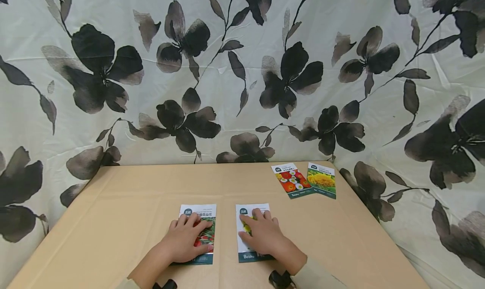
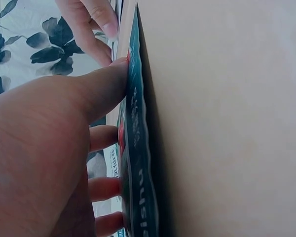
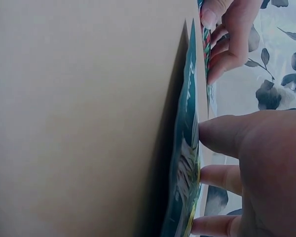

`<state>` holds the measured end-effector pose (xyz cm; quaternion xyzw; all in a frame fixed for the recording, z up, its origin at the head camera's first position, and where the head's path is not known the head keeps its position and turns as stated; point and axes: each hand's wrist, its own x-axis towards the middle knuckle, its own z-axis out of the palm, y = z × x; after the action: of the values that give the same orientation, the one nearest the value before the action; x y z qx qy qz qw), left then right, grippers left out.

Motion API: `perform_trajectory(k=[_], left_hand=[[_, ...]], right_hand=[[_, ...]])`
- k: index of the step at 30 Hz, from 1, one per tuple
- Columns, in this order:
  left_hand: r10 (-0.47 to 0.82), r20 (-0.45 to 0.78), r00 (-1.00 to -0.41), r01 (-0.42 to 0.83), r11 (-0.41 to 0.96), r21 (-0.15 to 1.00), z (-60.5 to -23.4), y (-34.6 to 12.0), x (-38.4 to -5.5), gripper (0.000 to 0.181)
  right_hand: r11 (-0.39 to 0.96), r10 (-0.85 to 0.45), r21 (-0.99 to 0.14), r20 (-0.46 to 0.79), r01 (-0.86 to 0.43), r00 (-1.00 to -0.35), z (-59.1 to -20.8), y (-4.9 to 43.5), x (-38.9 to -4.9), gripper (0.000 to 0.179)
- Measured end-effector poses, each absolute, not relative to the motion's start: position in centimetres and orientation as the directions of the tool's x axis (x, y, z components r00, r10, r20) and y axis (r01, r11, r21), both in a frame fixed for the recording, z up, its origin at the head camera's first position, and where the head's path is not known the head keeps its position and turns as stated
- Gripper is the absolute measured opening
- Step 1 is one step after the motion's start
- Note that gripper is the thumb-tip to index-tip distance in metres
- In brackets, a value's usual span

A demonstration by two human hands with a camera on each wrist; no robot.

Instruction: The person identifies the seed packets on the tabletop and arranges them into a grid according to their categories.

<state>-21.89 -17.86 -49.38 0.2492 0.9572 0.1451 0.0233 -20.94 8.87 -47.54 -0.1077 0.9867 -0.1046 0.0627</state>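
Two flower seed packets lie side by side on the table. My left hand (image 1: 185, 238) rests on the left packet (image 1: 209, 236), which shows red flowers and green leaves, fingers spread over its front. On the right packet (image 1: 246, 256), with a white top and dark teal bottom band, lies my right hand (image 1: 263, 236), covering most of its picture. In the left wrist view, the thumb and fingertips touch the face of the left packet (image 2: 138, 138), its lower edge slightly off the table. The right wrist view shows similar contact on the right packet (image 3: 185, 143).
At the table's back right corner lie two more packets, one with red, orange and white flowers (image 1: 293, 181), the other with yellow flowers (image 1: 321, 180), overlapping slightly. A light wood-coloured tabletop (image 1: 151, 188) lies before a floral curtain (image 1: 235, 91).
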Motion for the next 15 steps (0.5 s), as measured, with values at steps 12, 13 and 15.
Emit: perform_trajectory(k=[12,13,15], left_hand=[[0.487,0.016,-0.874,0.469,0.832,0.295,-48.9,-17.93,-21.77,0.067],[0.482,0.006,-0.876,0.461,0.835,0.299,-48.75,-17.89,-21.73,0.066],[0.475,-0.009,-0.88,0.451,0.84,0.301,-48.44,-17.78,-21.63,0.066]], right_hand=[[0.958,-0.221,-0.209,-0.094,-0.198,-0.971,-47.66,8.08,-21.12,0.056],[0.957,-0.221,-0.209,-0.092,-0.198,-0.971,-47.67,8.01,-21.12,0.056],[0.958,-0.219,-0.211,-0.091,-0.196,-0.971,-47.58,7.86,-21.1,0.056]])
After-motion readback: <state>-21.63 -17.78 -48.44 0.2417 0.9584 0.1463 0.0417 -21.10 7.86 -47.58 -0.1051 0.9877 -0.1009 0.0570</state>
